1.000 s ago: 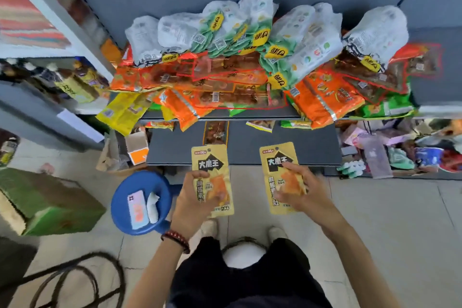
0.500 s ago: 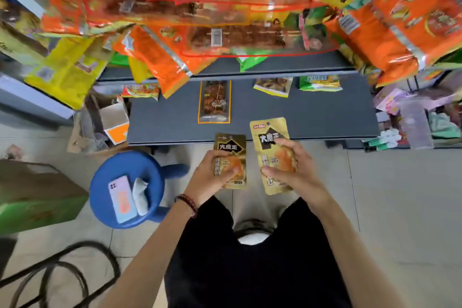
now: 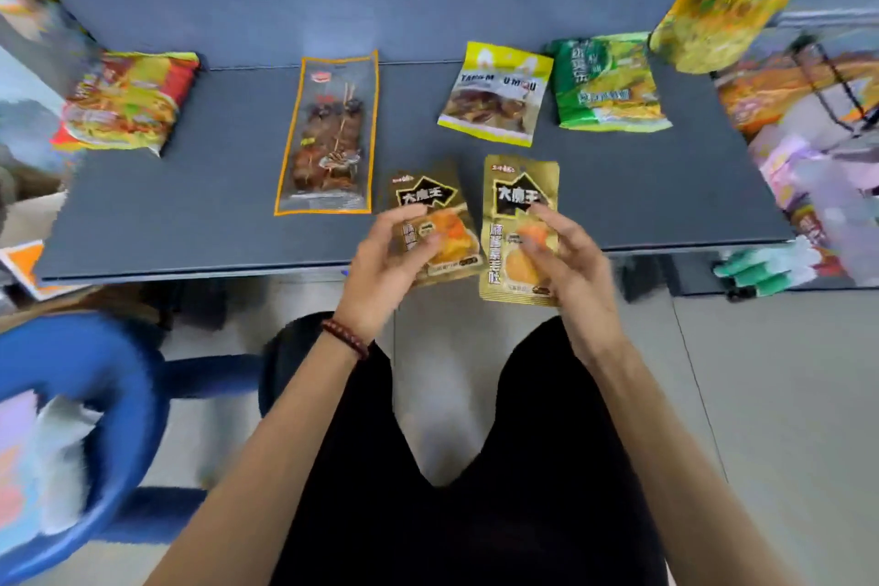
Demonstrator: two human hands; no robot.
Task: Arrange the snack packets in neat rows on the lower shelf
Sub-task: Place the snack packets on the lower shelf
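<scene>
- Snack packets [image 3: 613,86] lie loose on the lower shelf [image 3: 190,205], a wide dark board. Four sit toward its back and two more are in my hands at its front edge.
- A blue stool [image 3: 109,395] stands on the floor by my left knee, close enough that I could knock it if I shift sideways.
- The long skewer packet [image 3: 328,133] is the biggest one, lying lengthwise just left of my left hand. If I slide anything in carelessly, I judge I would push it askew.
- The red and yellow packet [image 3: 126,102] sits far left, well apart from the others. That gap would spoil a row.
- The green packet [image 3: 594,62] and the yellow packet [image 3: 494,95] lie side by side at the back right, both slightly tilted.
- The left gold packet [image 3: 435,200] is tilted, with its top leaning left toward the skewer packet.
- The right gold packet [image 3: 521,186] is upright, and its lower end hangs past the shelf's front edge. If I let go here, I think it could tip onto the floor.
- My left hand [image 3: 380,262] pinches the left gold packet between thumb and fingers, and my right hand [image 3: 571,262] pinches the right one the same way. The hands are near each other but not touching.
- Both foils look slick, so a loose pinch may slip.
- A bead bracelet [image 3: 345,338] circles my left wrist.
</scene>
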